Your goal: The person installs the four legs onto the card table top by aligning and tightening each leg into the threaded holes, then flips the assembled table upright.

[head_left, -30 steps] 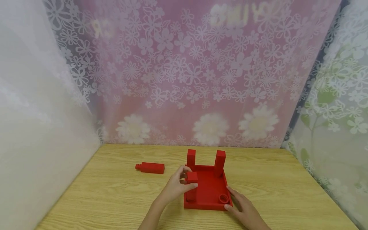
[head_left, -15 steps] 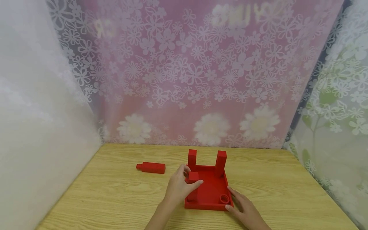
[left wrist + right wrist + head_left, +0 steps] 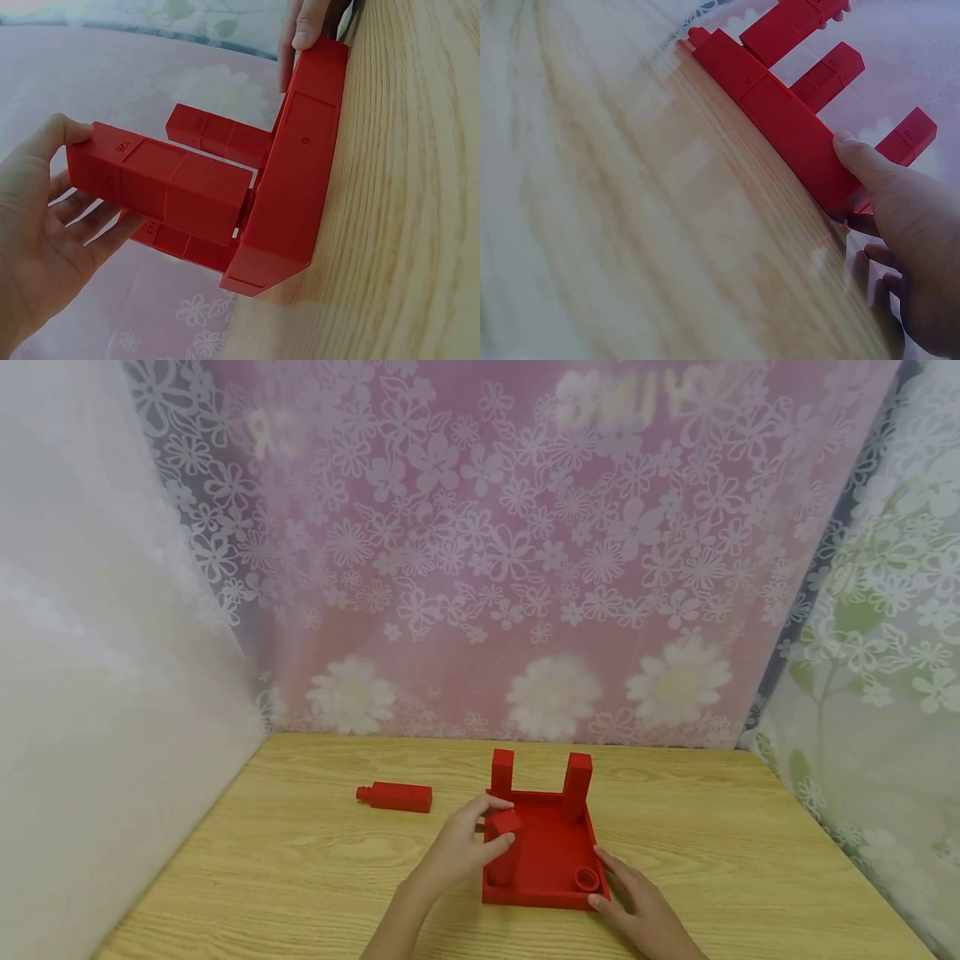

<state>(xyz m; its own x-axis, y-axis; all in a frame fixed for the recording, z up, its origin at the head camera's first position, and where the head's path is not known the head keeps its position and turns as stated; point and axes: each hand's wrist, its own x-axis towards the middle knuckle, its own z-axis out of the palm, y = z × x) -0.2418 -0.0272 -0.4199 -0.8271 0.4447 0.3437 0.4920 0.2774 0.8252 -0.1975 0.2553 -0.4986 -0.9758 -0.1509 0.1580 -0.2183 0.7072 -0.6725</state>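
Observation:
In the head view a shallow red square base (image 3: 552,847) lies on the table, its raised rim upward. My left hand (image 3: 467,845) grips a red square leg (image 3: 161,184) at the near left corner, thumb on one side and fingers on the other. A small gap with a round neck shows between leg and base in the left wrist view. My right hand (image 3: 637,906) holds the near right corner of the base, thumb on the front wall and fingers along the right side. Beside it, inside that corner, is a round socket (image 3: 586,880).
Two more red legs stand at the far corners, a left one (image 3: 502,772) and a right one (image 3: 577,785). Another leg (image 3: 401,797) with a threaded end lies on the wooden table (image 3: 300,877) to the left. A flowered curtain (image 3: 480,568) hangs behind.
My left fingers have shifted round the near left leg, and its top has turned and now tilts slightly. My right hand stays at the corner of the base.

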